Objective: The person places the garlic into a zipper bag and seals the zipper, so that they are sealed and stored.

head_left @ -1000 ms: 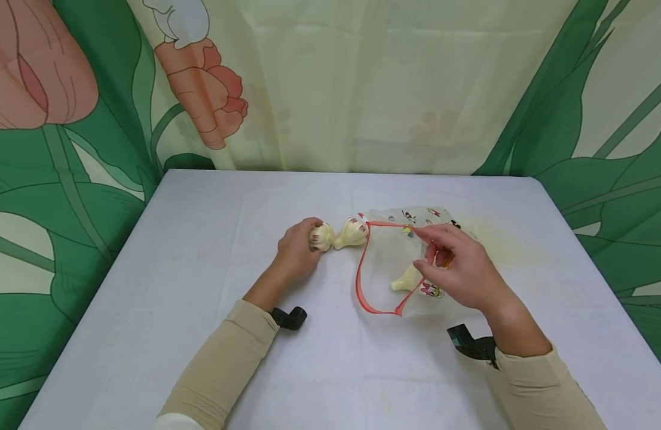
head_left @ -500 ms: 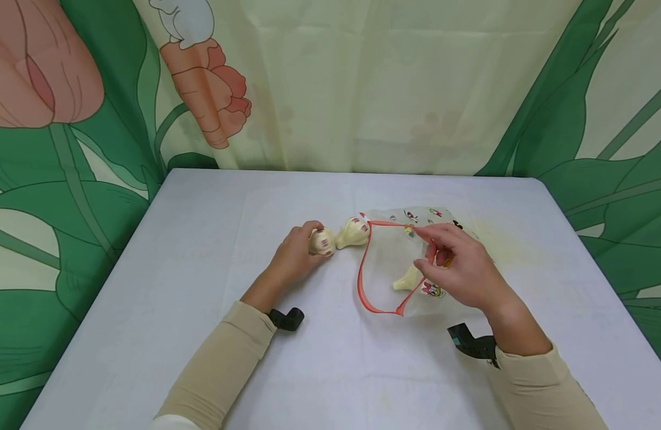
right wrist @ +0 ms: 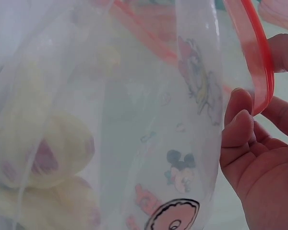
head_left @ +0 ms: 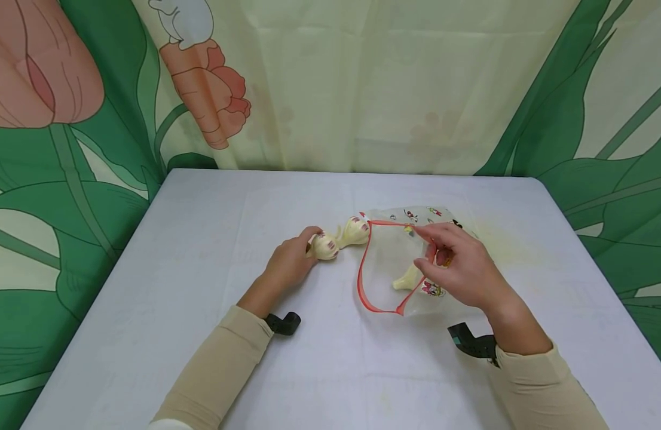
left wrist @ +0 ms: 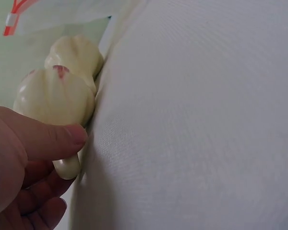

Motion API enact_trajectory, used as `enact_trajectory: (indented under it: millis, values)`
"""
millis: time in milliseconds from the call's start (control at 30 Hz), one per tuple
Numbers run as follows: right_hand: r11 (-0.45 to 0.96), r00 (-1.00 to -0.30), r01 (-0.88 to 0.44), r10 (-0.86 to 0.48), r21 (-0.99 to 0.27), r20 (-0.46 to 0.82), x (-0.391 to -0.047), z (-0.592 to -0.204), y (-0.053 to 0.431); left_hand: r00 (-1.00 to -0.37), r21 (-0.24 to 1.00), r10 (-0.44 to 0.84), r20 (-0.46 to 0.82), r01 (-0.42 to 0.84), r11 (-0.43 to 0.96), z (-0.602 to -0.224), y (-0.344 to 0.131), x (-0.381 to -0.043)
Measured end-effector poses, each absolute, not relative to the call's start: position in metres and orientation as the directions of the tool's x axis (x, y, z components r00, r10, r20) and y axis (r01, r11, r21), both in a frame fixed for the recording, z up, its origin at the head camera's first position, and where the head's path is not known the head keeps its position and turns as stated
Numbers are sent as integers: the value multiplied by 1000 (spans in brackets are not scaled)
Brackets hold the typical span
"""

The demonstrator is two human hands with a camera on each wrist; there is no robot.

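My left hand (head_left: 288, 260) pinches a cream garlic bulb (head_left: 325, 246) with purple streaks. In the left wrist view, thumb and fingers are on the stem of this bulb (left wrist: 55, 98). A second garlic bulb (head_left: 355, 231) lies beside it on the table, near the bag's mouth. My right hand (head_left: 459, 263) grips the red zip edge of a clear zip bag (head_left: 361, 292) printed with cartoon figures, its mouth spread wide. Through the plastic, the right wrist view shows a garlic bulb (right wrist: 69, 143) and part of another bulb (right wrist: 74, 201) inside.
A white cloth covers the table (head_left: 212, 239). Behind its far edge hangs a printed curtain (head_left: 395, 89) with leaves, a tulip and a rabbit. Dark wrist cameras sit on both wrists.
My left hand has drawn back slightly toward me and left, and more of the bulb shows past the fingers. The right hand and bag stay nearly still.
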State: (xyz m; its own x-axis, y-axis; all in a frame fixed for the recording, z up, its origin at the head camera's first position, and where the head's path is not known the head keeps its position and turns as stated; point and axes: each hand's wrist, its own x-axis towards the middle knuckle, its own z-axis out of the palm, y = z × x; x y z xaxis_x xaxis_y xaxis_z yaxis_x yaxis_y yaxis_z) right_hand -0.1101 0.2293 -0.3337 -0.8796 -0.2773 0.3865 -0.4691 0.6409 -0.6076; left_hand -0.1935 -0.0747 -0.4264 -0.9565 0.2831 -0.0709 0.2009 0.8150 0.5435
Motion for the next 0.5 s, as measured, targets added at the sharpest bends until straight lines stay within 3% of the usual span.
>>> enact_trajectory:
  millis: [267, 500]
  values:
    - [615, -878, -475, -279, -629, 390, -110, -333, 228, -956, 630, 271, -109, 145, 763, -414, -82, -185]
    - [616, -873, -482, -280, -623, 399, -110, -334, 229, -942, 682, 323, -91, 177, 709, -392, -90, -172]
